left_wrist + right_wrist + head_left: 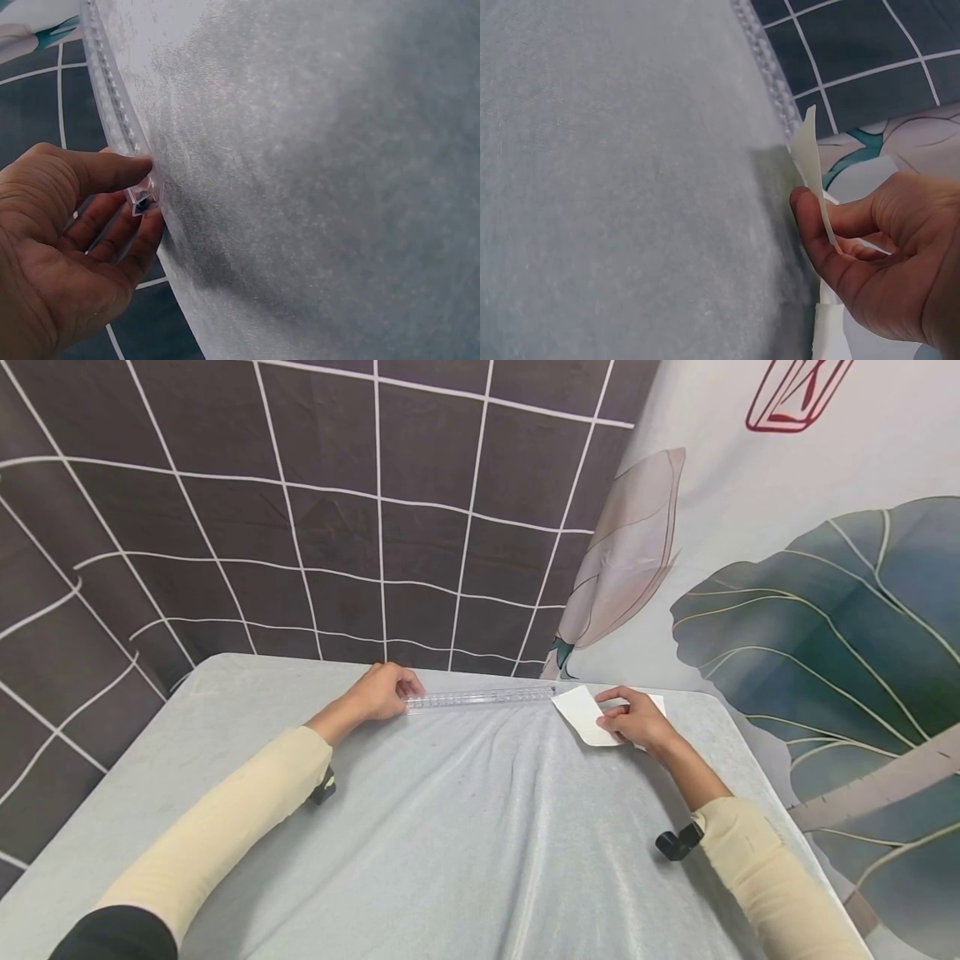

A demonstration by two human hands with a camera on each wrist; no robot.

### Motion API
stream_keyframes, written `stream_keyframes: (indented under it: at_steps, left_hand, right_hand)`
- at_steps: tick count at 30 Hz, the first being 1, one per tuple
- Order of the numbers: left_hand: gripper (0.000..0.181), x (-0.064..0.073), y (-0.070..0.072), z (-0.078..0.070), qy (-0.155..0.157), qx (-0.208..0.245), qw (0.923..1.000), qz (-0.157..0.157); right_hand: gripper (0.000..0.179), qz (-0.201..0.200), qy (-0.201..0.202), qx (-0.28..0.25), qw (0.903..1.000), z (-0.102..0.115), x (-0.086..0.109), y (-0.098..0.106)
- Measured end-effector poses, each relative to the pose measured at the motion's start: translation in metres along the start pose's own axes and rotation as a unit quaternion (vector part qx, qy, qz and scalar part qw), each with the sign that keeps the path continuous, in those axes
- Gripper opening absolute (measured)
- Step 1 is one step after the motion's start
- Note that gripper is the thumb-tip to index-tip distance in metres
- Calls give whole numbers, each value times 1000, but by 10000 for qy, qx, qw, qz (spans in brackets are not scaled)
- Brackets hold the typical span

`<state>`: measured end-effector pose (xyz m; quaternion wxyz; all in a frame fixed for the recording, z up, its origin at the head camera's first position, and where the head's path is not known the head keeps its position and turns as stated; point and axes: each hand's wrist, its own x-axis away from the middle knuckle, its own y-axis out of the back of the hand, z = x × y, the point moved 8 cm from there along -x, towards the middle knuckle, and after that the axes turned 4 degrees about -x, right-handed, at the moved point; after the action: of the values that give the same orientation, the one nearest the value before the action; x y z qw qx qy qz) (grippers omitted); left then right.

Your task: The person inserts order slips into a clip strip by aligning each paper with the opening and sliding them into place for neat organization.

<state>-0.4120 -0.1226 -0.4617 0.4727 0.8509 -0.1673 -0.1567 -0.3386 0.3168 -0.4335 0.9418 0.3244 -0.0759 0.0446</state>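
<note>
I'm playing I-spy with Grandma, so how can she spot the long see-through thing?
Find the pale cloth-covered table and look near its far edge. There the left hand holds one end of a long, thin strip. Unlike the white paper in the right hand, the strip is clear.

Both arms (225, 822) extend forward; the left hand (381, 691) pinches; the right hand (637, 718) likewise.

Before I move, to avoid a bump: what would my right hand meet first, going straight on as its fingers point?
Beyond the white paper it pinches, the right hand would probably meet the clear strip; depth is unclear.
</note>
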Motion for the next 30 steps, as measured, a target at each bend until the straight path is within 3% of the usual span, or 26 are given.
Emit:
stream_keyframes:
  at_steps: [6,8,15,17,23,26,30]
  left_hand:
    - [52,5,4,-9,-75,-6,10000,23]
    - [50,-3,-2,1,7,19,10000,17]
    - [53,-10,-8,13,156,-149,9998,26]
    - [53,-5,-2,4,177,-76,9998,80]
    - [52,20,24,-44,314,-29,9992,254]
    - [53,25,27,-53,390,-76,9988,271]
    - [53,26,26,-54,429,-105,9986,283]
  right_hand:
    - [49,-78,27,19,10000,-2,-2,-3]
    - [49,-103,50,26,9999,-2,-3,-4]
    - [48,-122,72,3,9999,-1,-5,-8]
    - [48,-134,76,-27,9999,-1,-5,-9]
    - [47,-157,28,-82,9998,3,-5,-11]
    - [48,-133,1,-116,9998,4,-6,-13]
    - [47,-118,-34,-116,9999,2,-7,-16]
